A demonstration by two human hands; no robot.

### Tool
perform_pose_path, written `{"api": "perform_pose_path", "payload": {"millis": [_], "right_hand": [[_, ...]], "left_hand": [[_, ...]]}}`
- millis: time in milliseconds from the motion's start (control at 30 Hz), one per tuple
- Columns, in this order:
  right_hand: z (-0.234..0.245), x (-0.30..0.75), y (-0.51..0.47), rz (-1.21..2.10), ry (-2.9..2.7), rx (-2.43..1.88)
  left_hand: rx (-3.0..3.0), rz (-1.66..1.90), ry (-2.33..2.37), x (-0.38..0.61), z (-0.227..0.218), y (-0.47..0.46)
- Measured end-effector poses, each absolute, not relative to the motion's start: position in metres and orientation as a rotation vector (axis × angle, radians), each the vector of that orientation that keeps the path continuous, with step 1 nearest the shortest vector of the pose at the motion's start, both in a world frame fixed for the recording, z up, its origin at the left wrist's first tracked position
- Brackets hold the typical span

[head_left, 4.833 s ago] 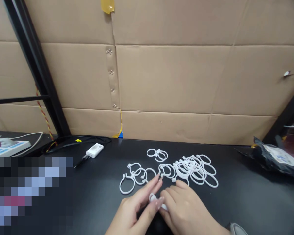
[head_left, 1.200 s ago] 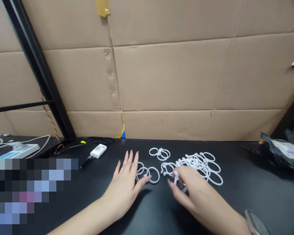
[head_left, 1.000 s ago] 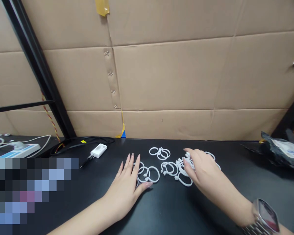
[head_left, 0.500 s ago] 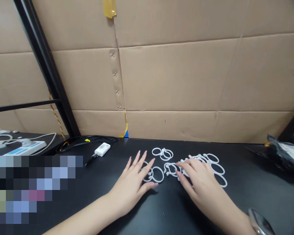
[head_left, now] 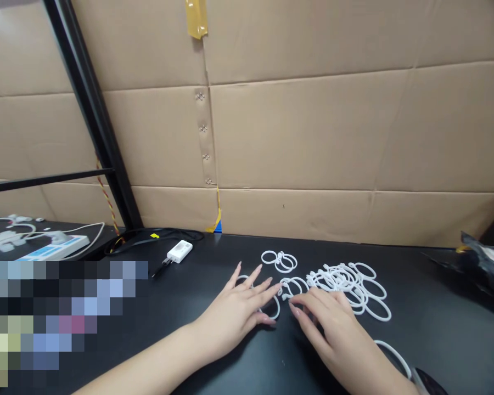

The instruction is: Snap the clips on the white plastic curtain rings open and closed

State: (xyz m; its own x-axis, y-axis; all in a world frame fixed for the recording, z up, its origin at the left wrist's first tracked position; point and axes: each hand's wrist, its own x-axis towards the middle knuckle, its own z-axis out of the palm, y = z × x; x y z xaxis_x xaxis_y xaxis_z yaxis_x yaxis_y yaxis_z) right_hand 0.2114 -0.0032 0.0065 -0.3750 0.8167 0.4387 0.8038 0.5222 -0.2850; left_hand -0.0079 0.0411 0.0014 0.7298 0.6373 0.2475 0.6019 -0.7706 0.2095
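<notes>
My left hand [head_left: 241, 304] lies palm down with fingers spread over white plastic rings [head_left: 277, 310], which show between and beside its fingers. These rings are thin hoops with small knobs. Near its fingertips are two more overlapping rings [head_left: 298, 285]. My right hand [head_left: 331, 323] is just in front of them, its fingers bent and its thumb and index tips close together. What those tips hold, if anything, is hidden. Beyond my right hand sits a tangled pile of white rings [head_left: 341, 278]. Another white hoop [head_left: 397, 354] lies by my right wrist.
A small ring cluster [head_left: 286, 262] lies farther back on the black table [head_left: 214, 258]. A white plug adapter [head_left: 180, 251], black cable [head_left: 170, 231] and power strip [head_left: 51, 249] are left. A black plastic bag [head_left: 477, 269] sits right, before a cardboard wall [head_left: 304, 131].
My right hand has drawn back from the ring pile, uncovering it, and its thumb and index tips have come closer together. My left hand's fingers have shifted over its rings. The view has shifted slightly.
</notes>
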Motion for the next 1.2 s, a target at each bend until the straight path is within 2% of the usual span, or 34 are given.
{"api": "perform_pose_path", "payload": {"millis": [200, 667, 800, 967, 1200], "right_hand": [[0.007, 0.205, -0.008, 0.248, -2.336, -1.309], [0.0, 0.204, -0.003, 0.215, -2.377, -1.18], [0.009, 0.206, -0.011, 0.216, -2.357, -1.067], [0.018, 0.204, -0.019, 0.283, -2.3, -0.91], [0.017, 0.194, -0.019, 0.336, -2.203, -0.782]], "left_hand": [[2.692, 0.558, 0.974, -0.007, 0.0, 0.041], [2.569, 0.626, 1.002, -0.009, 0.0, 0.041], [2.169, 0.787, 1.099, -0.006, 0.002, 0.032], [1.626, 0.886, 0.747, 0.007, 0.006, 0.01], [1.347, 0.922, 0.658, 0.014, 0.008, -0.005]]}}
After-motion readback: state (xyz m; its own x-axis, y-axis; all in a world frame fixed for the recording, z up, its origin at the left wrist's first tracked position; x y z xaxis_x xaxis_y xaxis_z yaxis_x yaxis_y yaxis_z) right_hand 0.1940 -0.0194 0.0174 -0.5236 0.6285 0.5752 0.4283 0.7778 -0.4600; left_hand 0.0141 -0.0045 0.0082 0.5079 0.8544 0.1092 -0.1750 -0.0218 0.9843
